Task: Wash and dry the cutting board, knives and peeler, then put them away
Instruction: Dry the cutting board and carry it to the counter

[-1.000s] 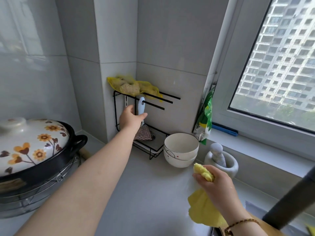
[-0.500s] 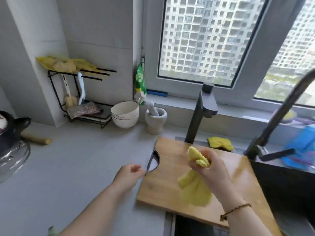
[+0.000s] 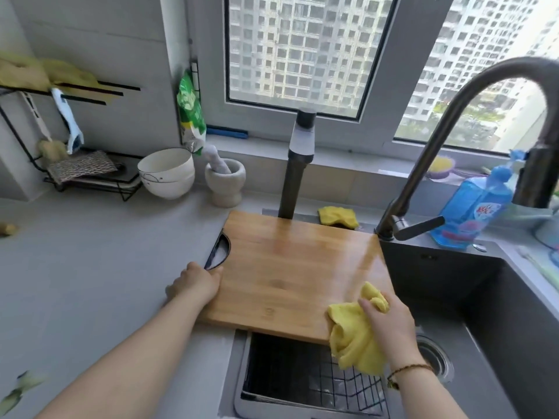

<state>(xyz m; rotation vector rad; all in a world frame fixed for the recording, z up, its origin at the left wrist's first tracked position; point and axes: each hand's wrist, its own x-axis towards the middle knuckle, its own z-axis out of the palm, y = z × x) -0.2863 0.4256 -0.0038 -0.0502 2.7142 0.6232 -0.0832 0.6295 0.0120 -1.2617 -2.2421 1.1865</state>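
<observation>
Item: rectangular bamboo cutting board (image 3: 290, 273) lies flat, bridging grey counter (image 3: 90, 267) and dark sink (image 3: 499, 313) | my left hand (image 3: 195, 282): fingers curled on its left edge by the handle slot | my right hand (image 3: 390, 325): clenched on crumpled yellow cloth (image 3: 354, 340) at near right corner | white-and-blue peeler (image 3: 68, 119): hanging on black wire rack (image 3: 18, 137), far left

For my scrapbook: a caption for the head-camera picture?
Left hand grips the cutting board; right hand holds a yellow cloth against it.

A beaded bracelet (image 3: 406, 371) sits behind the right hand (image 3: 390, 322).
</observation>
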